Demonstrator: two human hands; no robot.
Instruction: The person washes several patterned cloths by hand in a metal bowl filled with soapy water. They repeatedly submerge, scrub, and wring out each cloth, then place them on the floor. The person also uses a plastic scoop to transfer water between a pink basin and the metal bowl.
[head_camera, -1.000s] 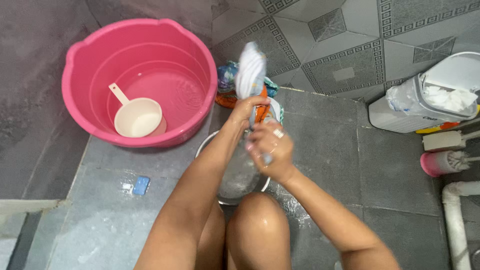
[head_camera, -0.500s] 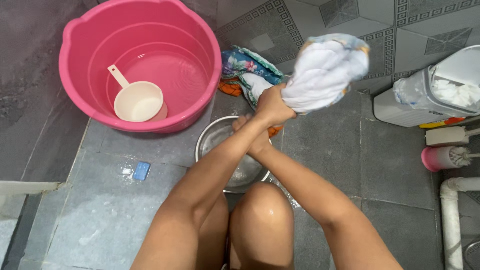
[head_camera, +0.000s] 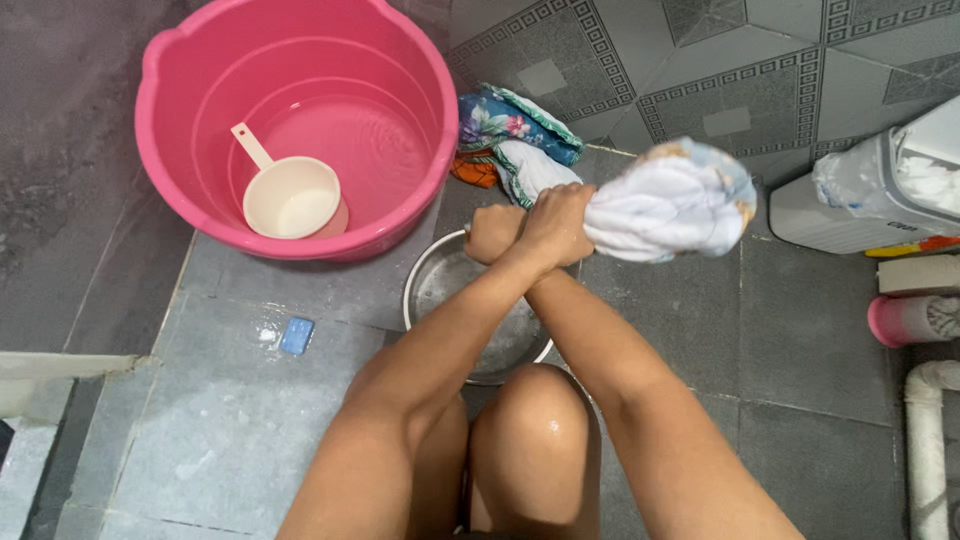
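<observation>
- The tiled floor (head_camera: 250, 420) is wet; you have open room on your left side in front of the step, and more bare tile to the right of your knees.
- The pink tub (head_camera: 300, 120) sits upper left, holding shallow water, its near rim just beside the steel bowl.
- Your arms cross at the wrists above the bowl. Your left hand (head_camera: 555, 225) lies on top, clenched round the gathered end of the white cloth (head_camera: 670, 200). Your right hand (head_camera: 492, 232) is a closed fist just left of it; you cannot tell from here whether it holds any of the cloth.
- The cloth is a fat twisted bundle sticking out to the right, in the air, past the bowl's rim. Half a second ago it was held higher.
- The steel bowl (head_camera: 455, 300) stands between the tub and your knees.
- A white container (head_camera: 880, 200) hems in the far right edge.
- A heap of coloured clothes (head_camera: 510, 135) lies against the wall behind your hands.
- The cream scoop (head_camera: 290, 195) rests in the tub, as before.
- A small blue soap piece (head_camera: 296, 335) lies on the floor, left of the bowl.
</observation>
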